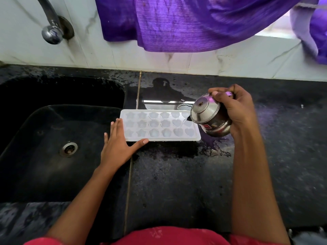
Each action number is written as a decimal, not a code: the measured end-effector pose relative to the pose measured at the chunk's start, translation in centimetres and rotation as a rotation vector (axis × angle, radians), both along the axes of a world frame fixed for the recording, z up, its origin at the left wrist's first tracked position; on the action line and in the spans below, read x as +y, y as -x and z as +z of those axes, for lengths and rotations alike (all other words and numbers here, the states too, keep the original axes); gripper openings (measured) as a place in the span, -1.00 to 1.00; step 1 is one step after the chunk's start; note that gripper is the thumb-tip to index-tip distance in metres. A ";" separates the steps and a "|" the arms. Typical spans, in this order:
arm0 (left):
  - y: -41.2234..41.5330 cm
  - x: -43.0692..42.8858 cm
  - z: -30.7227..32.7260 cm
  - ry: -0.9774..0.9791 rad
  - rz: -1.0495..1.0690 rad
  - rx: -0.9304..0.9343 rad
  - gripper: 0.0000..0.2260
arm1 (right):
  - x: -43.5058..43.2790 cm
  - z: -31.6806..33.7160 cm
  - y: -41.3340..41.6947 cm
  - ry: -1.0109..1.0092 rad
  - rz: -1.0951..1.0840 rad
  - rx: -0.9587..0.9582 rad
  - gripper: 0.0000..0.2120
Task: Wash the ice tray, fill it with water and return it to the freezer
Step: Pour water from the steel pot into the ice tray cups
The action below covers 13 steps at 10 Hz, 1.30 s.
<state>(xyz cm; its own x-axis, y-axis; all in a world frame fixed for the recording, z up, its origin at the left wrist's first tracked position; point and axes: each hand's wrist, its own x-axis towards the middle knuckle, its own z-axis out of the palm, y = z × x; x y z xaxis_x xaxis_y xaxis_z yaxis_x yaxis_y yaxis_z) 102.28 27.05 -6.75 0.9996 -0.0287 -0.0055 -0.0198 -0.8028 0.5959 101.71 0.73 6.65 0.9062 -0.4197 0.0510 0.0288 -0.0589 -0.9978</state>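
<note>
Right hand (235, 110) clamped on tilted pot (210, 119), pouring at tray (159, 126) right end; left hand (118, 144) flat, fingers together, thumb out, steadying tray. Risk: overpour floods counter (177, 174).

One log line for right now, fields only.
phase: filling | right hand: tilts steel pot, pouring | left hand: steadies ice tray | tray on countertop by sink

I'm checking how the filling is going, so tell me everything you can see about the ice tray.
The ice tray is a white, translucent rectangle, plastic by the look, with three rows of six moulded cells shaped like stars, flowers and hearts. It lies flat on the wet black counter, its left end beside the sink. The left hand steadies its left end and front edge. The right hand tilts a small steel pot over its right end, and a thin stream of water runs into a cell there.
</note>
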 end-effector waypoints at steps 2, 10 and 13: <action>0.0 0.0 0.0 -0.001 -0.001 0.002 0.04 | 0.0 -0.1 0.0 0.004 -0.002 0.002 -0.72; 0.1 0.0 0.0 0.003 -0.004 0.001 0.03 | 1.4 -0.5 -0.5 -0.200 -0.003 0.017 -0.70; 0.1 0.1 0.0 0.010 -0.006 0.000 0.04 | 2.4 -0.6 -0.8 -0.111 0.049 0.039 -0.71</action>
<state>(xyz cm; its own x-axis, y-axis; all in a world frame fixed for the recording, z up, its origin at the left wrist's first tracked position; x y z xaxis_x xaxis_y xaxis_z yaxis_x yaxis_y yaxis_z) 102.16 27.13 -6.74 0.9994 -0.0343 -0.0056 -0.0239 -0.7968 0.6038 102.54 3.13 6.01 0.9264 -0.3755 -0.0289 -0.0099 0.0525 -0.9986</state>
